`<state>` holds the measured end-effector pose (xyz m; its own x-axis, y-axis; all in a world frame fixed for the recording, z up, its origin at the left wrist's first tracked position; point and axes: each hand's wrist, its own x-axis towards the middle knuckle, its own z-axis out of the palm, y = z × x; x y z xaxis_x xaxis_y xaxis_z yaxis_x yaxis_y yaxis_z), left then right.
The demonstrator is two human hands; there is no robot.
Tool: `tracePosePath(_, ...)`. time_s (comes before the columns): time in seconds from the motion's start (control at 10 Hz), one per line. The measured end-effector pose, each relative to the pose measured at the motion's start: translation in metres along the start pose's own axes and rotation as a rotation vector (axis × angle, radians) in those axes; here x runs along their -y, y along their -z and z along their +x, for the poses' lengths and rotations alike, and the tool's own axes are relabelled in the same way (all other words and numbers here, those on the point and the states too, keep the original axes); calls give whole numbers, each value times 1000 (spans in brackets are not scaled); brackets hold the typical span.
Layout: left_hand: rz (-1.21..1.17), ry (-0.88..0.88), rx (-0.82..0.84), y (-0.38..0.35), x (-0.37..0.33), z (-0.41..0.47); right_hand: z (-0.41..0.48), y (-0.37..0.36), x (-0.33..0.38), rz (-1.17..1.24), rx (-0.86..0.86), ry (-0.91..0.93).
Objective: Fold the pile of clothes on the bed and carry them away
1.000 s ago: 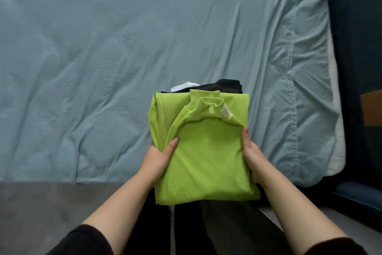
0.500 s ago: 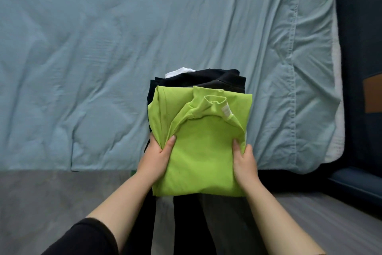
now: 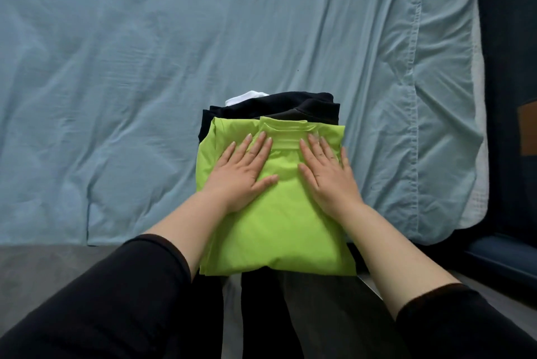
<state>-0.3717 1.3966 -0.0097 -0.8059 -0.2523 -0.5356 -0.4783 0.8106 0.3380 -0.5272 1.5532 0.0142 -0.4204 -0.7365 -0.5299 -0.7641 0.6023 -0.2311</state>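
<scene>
Left hand (image 3: 242, 172) and right hand (image 3: 327, 174) flat, fingers spread, holding nothing, pressing folded lime-green shirt (image 3: 279, 227) atop black garment (image 3: 290, 104) stack on bed (image 3: 145, 68)

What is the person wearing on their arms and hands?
Both hands, left and right, are bare, with no gloves. Black long sleeves are pushed up toward the elbows, leaving the forearms uncovered. Fingernails look short and unpainted.

A wrinkled pale blue sheet (image 3: 145, 73) covers the bed, grey floor (image 3: 52, 265) lies before it, and a dark blue wall (image 3: 508, 38) stands beside it.
</scene>
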Motion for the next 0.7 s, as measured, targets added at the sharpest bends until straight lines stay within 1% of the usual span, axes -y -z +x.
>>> tracePosePath(0.1, 32, 14, -77, 13, -9, -19, -29, 2, 17, -55, -271, 37)
tracePosePath(0.2, 168, -75, -210, 12, -18, -48, -63, -12, 24, -118, -208, 146)
tracePosePath(0.3, 240, -96, 66, -6, 5, -62, -67, -23, 0, -255, 126, 47)
tracePosePath(0.4, 269, -81, 173, -6, 24, -56, -62, -25, -14, -301, 132, 54)
tracePosePath(0.5, 213, -106, 143, 10, 16, -66, -71, -14, -1, -153, 22, 68)
tracePosePath(0.6, 124, -68, 28, 41, 9, -93, -86, 16, 22, -28, -98, 0)
tracePosePath(0.7, 51, 8, -76, 76, 2, -127, -102, 52, 49, 14, -143, -48)
